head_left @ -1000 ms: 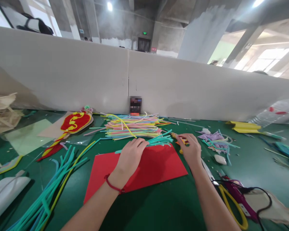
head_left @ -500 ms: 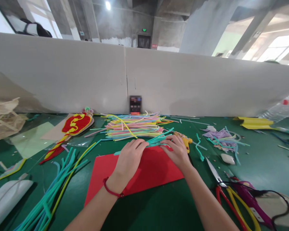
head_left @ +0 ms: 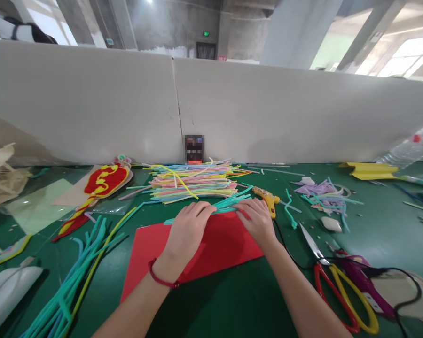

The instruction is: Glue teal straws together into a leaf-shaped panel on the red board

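Observation:
My left hand (head_left: pixel 189 231), with a red cord bracelet at its wrist, curls its fingers onto a bundle of thin teal strips (head_left: pixel 229 203). My right hand (head_left: pixel 256 224) pinches the same bundle farther right. The strips run sideways between both hands, along the far edge of a red sheet (head_left: pixel 211 246). One teal end sticks out left of my left hand, and others fan up near the right fingers. My fingertips hide part of the bundle. Just beyond lies a big pile of pastel strips (head_left: pixel 193 183).
A yellow glue gun (head_left: pixel 270 203) lies right of my right hand, its cord trailing to the right. Scissors (head_left: pixel 331 277), a purple tool (head_left: pixel 364 281) and scraps (head_left: pixel 320 195) are farther right. At left are loose teal strips (head_left: pixel 74 277) and a red-yellow craft (head_left: pixel 104 183). A white partition (head_left: pixel 268 112) stands behind.
The view has shifted slightly, so everything sits a little further left and higher. My hands keep hold of the teal strips, and the right fingers have moved slightly along them.

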Available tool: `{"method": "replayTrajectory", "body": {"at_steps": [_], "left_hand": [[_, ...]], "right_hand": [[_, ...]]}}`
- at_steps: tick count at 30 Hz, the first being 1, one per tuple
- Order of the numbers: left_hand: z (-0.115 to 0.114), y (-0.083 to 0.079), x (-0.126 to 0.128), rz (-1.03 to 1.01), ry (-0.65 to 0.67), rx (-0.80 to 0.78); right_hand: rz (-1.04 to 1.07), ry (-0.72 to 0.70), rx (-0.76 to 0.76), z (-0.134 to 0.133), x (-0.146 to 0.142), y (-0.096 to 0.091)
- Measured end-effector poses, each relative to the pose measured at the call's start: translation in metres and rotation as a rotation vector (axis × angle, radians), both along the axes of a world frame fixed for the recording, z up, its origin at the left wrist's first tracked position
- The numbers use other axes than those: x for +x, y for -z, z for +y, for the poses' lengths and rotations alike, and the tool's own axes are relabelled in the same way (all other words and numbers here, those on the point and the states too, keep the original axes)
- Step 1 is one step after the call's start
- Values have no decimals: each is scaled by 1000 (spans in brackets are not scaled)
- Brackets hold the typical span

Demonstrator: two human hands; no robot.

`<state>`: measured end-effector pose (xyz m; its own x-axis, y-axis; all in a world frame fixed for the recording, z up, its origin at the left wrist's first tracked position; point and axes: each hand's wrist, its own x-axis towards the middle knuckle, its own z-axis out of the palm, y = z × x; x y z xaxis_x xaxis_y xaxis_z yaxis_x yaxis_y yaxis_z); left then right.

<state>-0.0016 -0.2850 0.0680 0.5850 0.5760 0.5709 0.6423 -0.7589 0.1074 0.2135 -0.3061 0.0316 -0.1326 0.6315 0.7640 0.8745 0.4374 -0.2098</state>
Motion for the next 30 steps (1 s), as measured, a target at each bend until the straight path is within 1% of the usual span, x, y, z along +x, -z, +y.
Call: {"method": "replayTrajectory", "body": {"at_steps": [4, 8, 14, 21, 26, 30], "left_hand": [[0, -2, 0, -6, -13, 9], [-1, -5, 0, -24, -31, 8], [-1, -4, -1, -17, -37, 17], [-3, -3, 0, 34, -19, 37], [-4, -3, 1, 27, -19, 31], [-4, -1, 1, 26, -2, 37]], "right_hand": [[91, -7, 59, -2, -1, -1], [178, -53, 68, -2, -1, 1], [216, -77, 103, -2, 1, 4], [205, -74, 89, 0, 3, 5], [235, -98, 60, 1, 2, 8], [283, -59, 49, 1, 0, 11]]}}
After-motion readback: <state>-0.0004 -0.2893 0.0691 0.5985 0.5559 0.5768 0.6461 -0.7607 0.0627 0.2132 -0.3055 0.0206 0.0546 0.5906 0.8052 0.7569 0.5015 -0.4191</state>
